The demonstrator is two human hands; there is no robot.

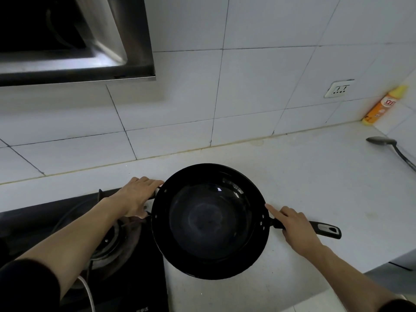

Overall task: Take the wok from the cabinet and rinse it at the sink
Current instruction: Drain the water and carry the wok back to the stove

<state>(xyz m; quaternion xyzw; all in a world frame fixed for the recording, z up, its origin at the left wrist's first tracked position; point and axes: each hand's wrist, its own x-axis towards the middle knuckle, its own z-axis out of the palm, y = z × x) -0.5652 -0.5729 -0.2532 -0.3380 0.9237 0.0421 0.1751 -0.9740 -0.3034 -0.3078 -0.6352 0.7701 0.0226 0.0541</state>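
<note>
A round black wok (210, 221) is in the middle of the view, over the white countertop (304, 176) just right of the gas stove (108, 239). Its mouth faces up and it looks bare inside. My left hand (137, 197) grips the small helper handle on the wok's left rim. My right hand (295, 228) wraps the long black handle (326, 229) on the right, with the index finger stretched out to the rim. Neither the sink nor the cabinet is in view.
A steel range hood (74, 39) hangs at top left above the stove. On the counter at far right lie a metal ladle (387, 144) and an orange-yellow bottle (382, 105) against the tiled wall. A wall socket (338, 89) sits above them.
</note>
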